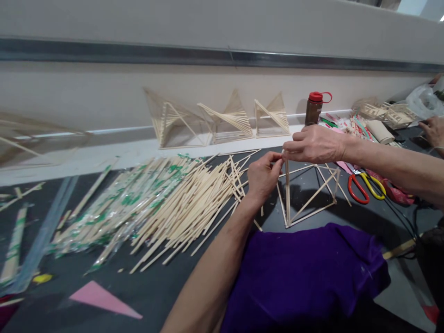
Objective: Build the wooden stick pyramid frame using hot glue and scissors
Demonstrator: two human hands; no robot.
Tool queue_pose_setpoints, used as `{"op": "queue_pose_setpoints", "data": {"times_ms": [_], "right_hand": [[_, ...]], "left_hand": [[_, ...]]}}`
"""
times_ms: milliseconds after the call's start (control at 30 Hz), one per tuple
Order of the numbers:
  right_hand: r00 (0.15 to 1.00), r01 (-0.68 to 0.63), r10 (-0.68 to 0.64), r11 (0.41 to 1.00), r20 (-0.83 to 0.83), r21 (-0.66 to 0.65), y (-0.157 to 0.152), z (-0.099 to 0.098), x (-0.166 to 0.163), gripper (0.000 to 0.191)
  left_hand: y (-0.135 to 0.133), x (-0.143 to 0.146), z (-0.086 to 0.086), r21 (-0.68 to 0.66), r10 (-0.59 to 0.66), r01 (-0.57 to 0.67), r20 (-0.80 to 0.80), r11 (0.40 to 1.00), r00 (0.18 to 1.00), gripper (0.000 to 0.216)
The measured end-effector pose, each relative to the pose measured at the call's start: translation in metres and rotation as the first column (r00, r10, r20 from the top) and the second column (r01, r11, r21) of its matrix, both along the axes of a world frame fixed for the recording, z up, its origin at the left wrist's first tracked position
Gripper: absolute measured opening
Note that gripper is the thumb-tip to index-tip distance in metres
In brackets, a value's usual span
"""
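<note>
A frame of thin wooden chopsticks [312, 215] stands on the dark table, its slanted sticks joined at the corners. At the top end of its upright stick, my left hand [264, 178] is closed in a pinch. My right hand [317, 144] comes from the right and pinches the same top corner, its fingertips meeting those of the left. Whatever small piece is between the fingertips is hidden. Just left of my left hand lies a pile of loose chopsticks [194, 203], with wrapped chopsticks [128, 199] beside it.
Three finished-looking stick models [232, 122] stand along the wall. A brown bottle [314, 111] with a red lid is behind my right hand. Scissors [359, 187] with red and yellow handles lie below my right forearm. Pink paper [104, 300] sits front left. Another person's hand [433, 132] shows far right.
</note>
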State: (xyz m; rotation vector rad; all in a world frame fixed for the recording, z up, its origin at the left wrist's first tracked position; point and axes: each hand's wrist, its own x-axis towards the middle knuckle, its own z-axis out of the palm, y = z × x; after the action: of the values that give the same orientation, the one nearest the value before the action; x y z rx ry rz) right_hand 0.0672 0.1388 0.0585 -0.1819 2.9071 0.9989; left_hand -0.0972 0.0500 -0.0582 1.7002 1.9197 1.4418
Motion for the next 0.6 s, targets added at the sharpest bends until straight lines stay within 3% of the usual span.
{"op": "queue_pose_setpoints", "data": {"times_ms": [100,167,233,333,433,600], "right_hand": [[0.996,0.089,-0.090,0.995,-0.028,-0.041,0.008,-0.005,0.008,0.033],[0.974,0.217,-0.222,0.971,-0.046,-0.102,0.014,-0.009,0.012,0.031],[0.919,0.363,-0.384,0.911,-0.085,-0.198,0.017,-0.013,0.014,0.031],[0.794,0.491,-0.589,0.768,-0.153,-0.411,0.018,-0.019,0.015,0.031],[0.708,0.509,-0.693,0.635,-0.137,-0.582,0.016,-0.022,0.016,0.030],[0.708,0.405,-0.699,0.512,-0.094,-0.757,0.011,-0.025,0.017,0.031]], "left_hand": [[0.000,0.000,0.000,0.006,-0.010,0.010,0.033,1.000,0.999,0.012],[-0.001,0.000,0.000,0.020,-0.015,0.014,0.054,1.000,0.998,0.014],[-0.001,0.000,0.000,0.038,-0.024,0.021,0.072,0.999,0.997,0.015],[0.000,-0.001,-0.001,0.043,-0.048,0.043,0.110,0.998,0.993,0.017],[0.002,-0.004,-0.003,0.024,-0.068,0.065,0.149,0.998,0.986,0.021],[0.000,-0.005,-0.002,0.023,-0.101,0.098,0.218,0.995,0.971,0.035]]}}
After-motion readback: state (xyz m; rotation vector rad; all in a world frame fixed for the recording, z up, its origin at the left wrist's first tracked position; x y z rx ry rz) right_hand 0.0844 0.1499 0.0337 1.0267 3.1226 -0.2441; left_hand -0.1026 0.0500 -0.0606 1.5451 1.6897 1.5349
